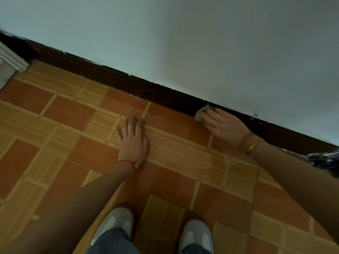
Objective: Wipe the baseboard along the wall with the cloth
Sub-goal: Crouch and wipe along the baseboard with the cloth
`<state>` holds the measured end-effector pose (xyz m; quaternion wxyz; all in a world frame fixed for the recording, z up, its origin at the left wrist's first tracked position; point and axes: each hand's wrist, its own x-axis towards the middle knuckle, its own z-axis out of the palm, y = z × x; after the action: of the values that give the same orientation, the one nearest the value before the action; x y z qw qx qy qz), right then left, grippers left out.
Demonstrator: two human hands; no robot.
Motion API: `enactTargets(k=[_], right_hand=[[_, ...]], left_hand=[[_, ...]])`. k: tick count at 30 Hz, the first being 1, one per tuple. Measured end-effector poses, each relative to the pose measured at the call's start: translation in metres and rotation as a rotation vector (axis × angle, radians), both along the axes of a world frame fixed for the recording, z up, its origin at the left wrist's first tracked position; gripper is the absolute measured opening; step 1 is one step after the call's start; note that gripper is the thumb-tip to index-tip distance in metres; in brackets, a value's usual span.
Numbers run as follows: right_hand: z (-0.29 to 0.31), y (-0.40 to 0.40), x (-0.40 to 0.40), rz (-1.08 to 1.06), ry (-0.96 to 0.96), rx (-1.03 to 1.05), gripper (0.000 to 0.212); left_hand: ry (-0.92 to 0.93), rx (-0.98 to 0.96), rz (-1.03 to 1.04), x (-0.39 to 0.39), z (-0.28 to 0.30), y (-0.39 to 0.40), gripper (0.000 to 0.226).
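Currently: right hand [224,124] at 3 o'clock, fingers pinning pale cloth [201,112] against dark baseboard [128,83]. Left hand [133,139] flat, released, bracing on tiled floor [73,110]. Advice: hold firm even pressure, overlap strokes toward 10 o'clock, refold when soiled.

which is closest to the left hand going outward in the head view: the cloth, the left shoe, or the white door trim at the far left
From the left hand, flat on the floor:
1. cloth, to its right, pressed against the dark baseboard by the right hand.
2. left shoe, below it at the bottom of the view.
3. white door trim, far off at the upper left edge.
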<state>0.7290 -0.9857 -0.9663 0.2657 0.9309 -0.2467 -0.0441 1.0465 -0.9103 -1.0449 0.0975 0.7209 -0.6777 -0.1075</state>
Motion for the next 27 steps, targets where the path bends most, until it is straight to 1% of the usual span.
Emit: enactTargets(k=[2,5,8,11,14,17,18,22,27], right_hand=[[0.005,0.007,-0.015,-0.010,-0.013,-0.006,0.026],[0.012,0.007,-0.019,-0.002,-0.056,-0.024,0.033],[0.011,0.002,-0.014,0.023,-0.074,-0.039,0.028],[0.010,-0.008,0.007,0.053,-0.071,-0.060,0.027],[0.008,-0.021,0.046,0.056,-0.123,-0.060,0.024],[0.010,-0.030,0.083,0.057,-0.182,-0.039,0.037],[0.010,-0.030,0.086,0.050,-0.189,-0.033,0.039],[0.005,-0.021,0.054,0.044,-0.097,-0.033,0.028],[0.002,0.003,-0.016,0.020,-0.024,-0.003,0.029]], left_hand=[[0.011,0.005,-0.009,-0.010,0.001,0.003,0.058],[0.026,0.019,0.011,-0.023,-0.001,0.005,0.059],[0.025,0.017,0.049,-0.032,-0.009,0.006,0.058],[0.011,0.001,0.052,-0.032,-0.014,0.008,0.058],[0.023,-0.012,0.059,-0.032,-0.014,0.008,0.059],[0.014,-0.022,0.055,-0.031,-0.014,0.008,0.060],[0.008,-0.024,0.049,-0.031,-0.014,0.008,0.060],[0.018,-0.026,0.040,-0.030,-0.014,0.009,0.060],[0.024,-0.030,0.041,-0.030,-0.015,0.009,0.061]])
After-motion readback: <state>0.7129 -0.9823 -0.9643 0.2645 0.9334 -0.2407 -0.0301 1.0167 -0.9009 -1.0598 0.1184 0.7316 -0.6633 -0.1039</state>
